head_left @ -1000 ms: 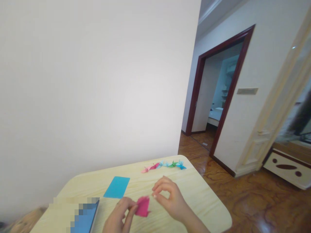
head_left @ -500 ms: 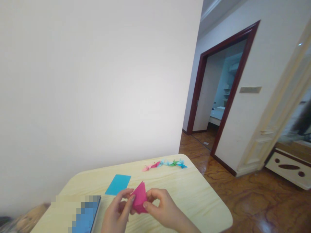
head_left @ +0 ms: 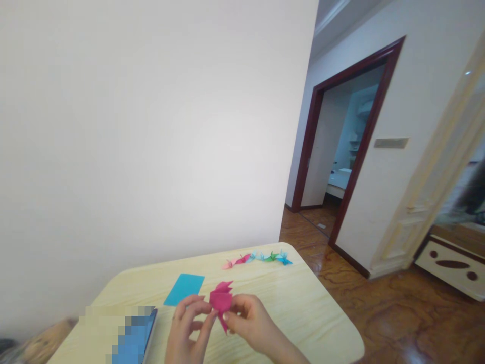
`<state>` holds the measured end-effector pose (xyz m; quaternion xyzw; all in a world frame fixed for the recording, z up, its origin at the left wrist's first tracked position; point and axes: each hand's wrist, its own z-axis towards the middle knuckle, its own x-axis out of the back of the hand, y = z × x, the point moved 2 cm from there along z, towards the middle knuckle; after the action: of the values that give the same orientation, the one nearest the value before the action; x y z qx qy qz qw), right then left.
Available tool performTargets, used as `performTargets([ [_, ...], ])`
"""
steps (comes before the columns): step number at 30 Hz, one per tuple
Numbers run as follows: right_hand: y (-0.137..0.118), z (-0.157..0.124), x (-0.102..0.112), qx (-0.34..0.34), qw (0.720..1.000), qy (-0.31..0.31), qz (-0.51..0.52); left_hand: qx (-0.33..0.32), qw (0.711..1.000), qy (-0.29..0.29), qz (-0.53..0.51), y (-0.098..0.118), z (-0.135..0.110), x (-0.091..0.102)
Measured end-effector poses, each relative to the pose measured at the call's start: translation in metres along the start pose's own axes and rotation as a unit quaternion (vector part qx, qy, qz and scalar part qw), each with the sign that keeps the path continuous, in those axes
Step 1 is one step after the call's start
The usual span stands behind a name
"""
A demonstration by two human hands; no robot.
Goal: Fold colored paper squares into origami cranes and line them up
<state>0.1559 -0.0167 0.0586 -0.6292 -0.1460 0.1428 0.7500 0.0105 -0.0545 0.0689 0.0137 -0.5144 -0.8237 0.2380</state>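
A piece of magenta folded paper (head_left: 221, 300) is held above the near part of the table, with points sticking up and one point hanging down. My left hand (head_left: 191, 323) pinches it from the left with thumb and fingers. From the right, my right hand (head_left: 248, 319) grips its lower right side between thumb and forefinger. Just beyond my left hand a blue paper square (head_left: 185, 289) lies flat. Farther back, a row of small folded paper cranes (head_left: 261, 257) in pink, red, light blue, green and blue rests near the table's far edge.
The pale wood-grain table (head_left: 303, 313) has rounded corners and stands close to a white wall (head_left: 151, 126). At the near left lies a device with a blurred screen (head_left: 132, 336). An open doorway (head_left: 341, 136) and brown floor (head_left: 397, 313) are to the right.
The magenta paper has turned and opened from a flat, pointed shape into one with several spread points. Both hands still hold it, with their fingers slightly shifted.
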Motion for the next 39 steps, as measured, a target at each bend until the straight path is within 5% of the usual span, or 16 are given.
performTargets([
  [9,-0.033,-0.005,-0.003,0.045,0.995,-0.015,-0.087,-0.062,0.997,-0.026,0.027,0.001,-0.002,-0.006],
  [18,-0.033,-0.016,-0.001,0.066,0.996,-0.008,-0.058,-0.077,0.995,-0.057,0.032,0.003,0.001,-0.004],
  [23,-0.057,-0.025,0.009,0.168,0.946,0.082,-0.266,-0.083,0.99,-0.099,0.05,0.003,0.0,-0.005],
  [26,-0.071,-0.025,0.013,0.184,0.929,0.085,-0.308,-0.099,0.984,-0.12,0.081,0.005,-0.001,-0.005],
  [39,-0.063,-0.02,0.015,0.167,0.949,0.047,-0.263,-0.163,0.973,-0.1,0.13,0.016,-0.005,-0.005],
])
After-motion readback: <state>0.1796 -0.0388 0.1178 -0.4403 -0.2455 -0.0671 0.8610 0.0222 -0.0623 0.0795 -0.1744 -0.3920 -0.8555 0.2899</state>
